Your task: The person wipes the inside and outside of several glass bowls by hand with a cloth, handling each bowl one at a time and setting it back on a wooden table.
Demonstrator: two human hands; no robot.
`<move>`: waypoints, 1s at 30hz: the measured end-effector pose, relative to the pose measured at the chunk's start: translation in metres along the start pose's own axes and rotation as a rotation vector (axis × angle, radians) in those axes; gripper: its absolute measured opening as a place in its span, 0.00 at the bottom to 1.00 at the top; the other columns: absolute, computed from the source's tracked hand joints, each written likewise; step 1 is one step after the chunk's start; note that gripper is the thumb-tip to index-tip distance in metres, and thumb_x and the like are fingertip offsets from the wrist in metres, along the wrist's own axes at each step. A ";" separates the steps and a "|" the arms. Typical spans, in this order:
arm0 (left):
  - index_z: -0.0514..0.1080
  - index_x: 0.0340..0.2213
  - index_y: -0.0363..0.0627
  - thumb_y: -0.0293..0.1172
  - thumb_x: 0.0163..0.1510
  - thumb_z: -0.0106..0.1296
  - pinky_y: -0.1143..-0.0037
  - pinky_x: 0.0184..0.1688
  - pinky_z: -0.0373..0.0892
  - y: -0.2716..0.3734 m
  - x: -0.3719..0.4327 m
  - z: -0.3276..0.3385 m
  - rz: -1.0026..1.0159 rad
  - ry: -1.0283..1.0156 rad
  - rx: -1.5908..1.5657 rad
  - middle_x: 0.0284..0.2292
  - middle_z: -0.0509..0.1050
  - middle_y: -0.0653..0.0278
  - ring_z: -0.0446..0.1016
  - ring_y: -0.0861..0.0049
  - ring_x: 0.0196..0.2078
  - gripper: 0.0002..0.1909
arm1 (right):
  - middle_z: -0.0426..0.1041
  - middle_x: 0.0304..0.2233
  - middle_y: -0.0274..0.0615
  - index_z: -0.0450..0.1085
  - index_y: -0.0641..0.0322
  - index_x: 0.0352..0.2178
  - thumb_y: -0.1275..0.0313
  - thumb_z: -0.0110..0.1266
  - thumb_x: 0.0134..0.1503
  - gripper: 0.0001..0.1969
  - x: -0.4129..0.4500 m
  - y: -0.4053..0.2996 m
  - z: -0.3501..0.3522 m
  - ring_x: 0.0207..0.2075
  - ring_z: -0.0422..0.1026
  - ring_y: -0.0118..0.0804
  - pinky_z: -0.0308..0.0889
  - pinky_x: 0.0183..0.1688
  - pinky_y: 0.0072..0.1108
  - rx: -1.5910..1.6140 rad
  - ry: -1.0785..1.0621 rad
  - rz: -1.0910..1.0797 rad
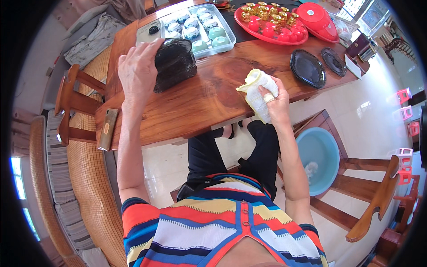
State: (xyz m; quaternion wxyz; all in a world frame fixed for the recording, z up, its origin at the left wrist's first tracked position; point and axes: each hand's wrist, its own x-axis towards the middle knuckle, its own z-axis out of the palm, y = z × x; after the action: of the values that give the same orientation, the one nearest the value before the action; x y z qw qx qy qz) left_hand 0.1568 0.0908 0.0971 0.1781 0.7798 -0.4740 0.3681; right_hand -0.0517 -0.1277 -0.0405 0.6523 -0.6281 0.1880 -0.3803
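Note:
My left hand (137, 71) grips the upper edge of a glossy black vessel (176, 68), which stands on its side or tilted on the wooden table (200, 100). Its inside is hidden from me. A folded white cloth with yellow edging (263, 85) is bunched in my right hand (279, 100), above the table's near edge. The thumb of that hand wears a pale wrap or band. Cloth and vessel are apart. To the right of the cloth lie a shallow black dish (307, 68) and a smaller dark dish (333, 61).
A clear tray (230, 41) holds patterned and green cups. Beside it, a red tray (267, 40) carries gold and red cups near a red lid (316, 20). A phone (108, 129) lies at the left. A blue basin of water (335, 157) rests on a wooden chair (353, 190).

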 end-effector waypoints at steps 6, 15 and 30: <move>0.73 0.38 0.53 0.27 0.52 0.47 0.73 0.33 0.60 -0.010 -0.015 0.034 -0.031 -0.050 0.135 0.31 0.73 0.70 0.71 0.74 0.34 0.12 | 0.71 0.34 0.34 0.65 0.65 0.41 0.77 0.55 0.52 0.14 0.002 0.016 0.000 0.35 0.68 0.21 0.65 0.39 0.16 0.010 -0.017 0.033; 0.71 0.40 0.50 0.28 0.48 0.53 0.70 0.39 0.64 -0.011 -0.015 0.039 -0.096 -0.028 0.111 0.35 0.71 0.64 0.70 0.67 0.38 0.15 | 0.72 0.33 0.36 0.65 0.66 0.41 0.76 0.55 0.51 0.15 0.008 0.020 -0.004 0.35 0.69 0.24 0.66 0.38 0.18 -0.027 -0.059 0.063; 0.74 0.29 0.43 0.28 0.48 0.50 0.68 0.36 0.68 0.139 0.033 0.097 -0.045 -0.237 -0.712 0.30 0.74 0.58 0.73 0.62 0.34 0.06 | 0.75 0.32 0.45 0.67 0.62 0.39 0.73 0.56 0.48 0.15 0.009 0.017 -0.003 0.36 0.75 0.38 0.68 0.39 0.25 -0.251 -0.008 0.053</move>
State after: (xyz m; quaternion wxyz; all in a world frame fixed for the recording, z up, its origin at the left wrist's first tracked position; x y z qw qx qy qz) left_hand 0.0843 -0.0575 0.0469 0.3901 0.7163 -0.5724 0.0835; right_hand -0.0435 -0.1378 -0.0550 0.5793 -0.7011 0.2480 -0.3338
